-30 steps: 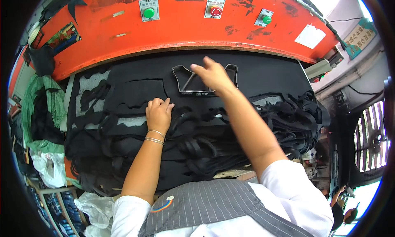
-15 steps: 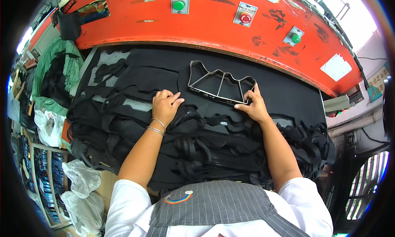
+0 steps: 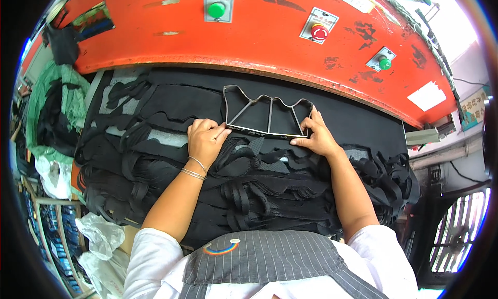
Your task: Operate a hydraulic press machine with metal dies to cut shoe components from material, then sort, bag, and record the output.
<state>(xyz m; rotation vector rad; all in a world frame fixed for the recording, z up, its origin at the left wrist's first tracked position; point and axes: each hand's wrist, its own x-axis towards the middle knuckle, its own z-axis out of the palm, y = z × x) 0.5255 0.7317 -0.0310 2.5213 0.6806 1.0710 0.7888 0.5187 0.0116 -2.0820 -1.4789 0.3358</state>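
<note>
Holding the right end of the metal die (image 3: 270,115) in the right hand (image 3: 320,136), closed thumb against fingers, just above the centre of the frame. Touching its lower-left corner with the left hand (image 3: 205,141), fingers bent; cannot tell whether pinched. Set on a black sheet (image 3: 358,109). Heaped with black strips (image 3: 280,187) below. Bounded across the top by a red panel (image 3: 259,37), with a red button (image 3: 319,32) at upper right.

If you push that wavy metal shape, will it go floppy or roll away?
The metal cutting die would probably stay stiff, because straight bars brace its thin walls. It likely won't roll, since it lies flat on the black sheet. It might slide instead, as the sheet beyond it looks fairly smooth.
</note>
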